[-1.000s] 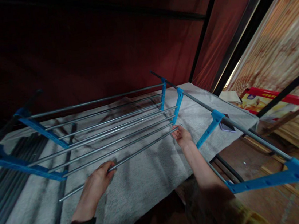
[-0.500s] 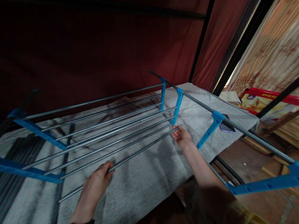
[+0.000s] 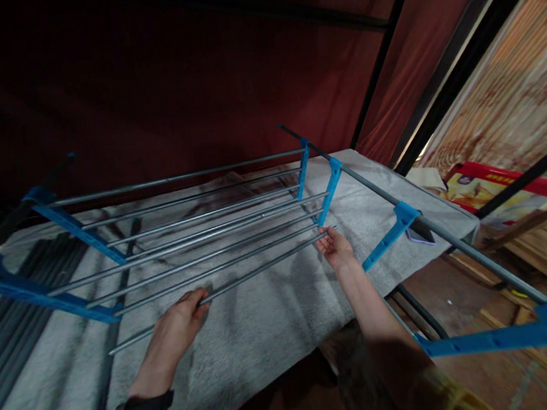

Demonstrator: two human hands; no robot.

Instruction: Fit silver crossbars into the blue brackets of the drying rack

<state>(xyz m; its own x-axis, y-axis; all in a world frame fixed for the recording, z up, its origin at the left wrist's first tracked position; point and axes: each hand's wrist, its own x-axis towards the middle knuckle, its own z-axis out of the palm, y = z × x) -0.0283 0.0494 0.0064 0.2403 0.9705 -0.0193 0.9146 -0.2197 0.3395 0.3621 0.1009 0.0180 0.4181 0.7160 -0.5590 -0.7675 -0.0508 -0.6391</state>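
A loose grey metal rod [image 3: 257, 271] runs across the front of a drying rack [image 3: 195, 225] made of grey rods and blue plastic brackets. My left hand [image 3: 176, 325], with a black watch at the wrist, is closed round the rod near its left end. At the rod's right end, my right hand [image 3: 336, 248] pinches it close to a blue bracket [image 3: 329, 187]. The rack stands above a grey towel [image 3: 268, 320] spread over a table.
A long grey side rail [image 3: 438, 230] with more blue brackets [image 3: 512, 335] juts out to the right over the floor. A dark phone [image 3: 421, 232] lies on the towel's right edge. A red box [image 3: 493, 186] and wooden slats sit at the right. Dark rods lie at the left.
The view has shifted slightly. Both hands stay on the rod, whose right end has edged up toward the blue bracket.
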